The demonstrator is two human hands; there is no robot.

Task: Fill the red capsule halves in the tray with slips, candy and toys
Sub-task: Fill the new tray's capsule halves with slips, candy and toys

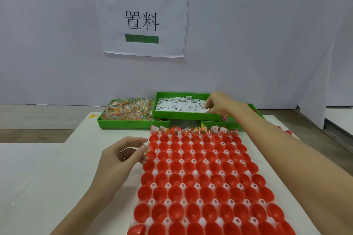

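White wall panels stand behind the counter (57,158), and a paper sign (143,21) with two printed characters and two green bars is taped to the wall. A white sheet covers the near part of the counter.

A white tray (194,172) lies on that sheet and holds rows of red capsule halves (202,179), open side up. The halves in the farthest row (193,130) contain paper slips and small colourful items; the rows nearer the person show only red interiors.

Beyond the tray sit green bins. The left bin (133,123) is full of candy (128,109) in clear wrappers. A second green bin (183,115) rests higher, overlapping the left one, and holds a heap of white slips (179,105). A third green bin (234,123) lies to the right, largely hidden by the right forearm; colourful toys (227,117) show at its edge.

The right hand (219,104) reaches across the tray into the slip bin, fingers curled down and pinching a white slip at the right end of the heap.

The left hand (124,153) hovers at the tray's left edge, beside the second and third rows. Its fingers are curled toward the thumb, and a small clear-wrapped piece of candy (146,149) is pinched at the fingertips.
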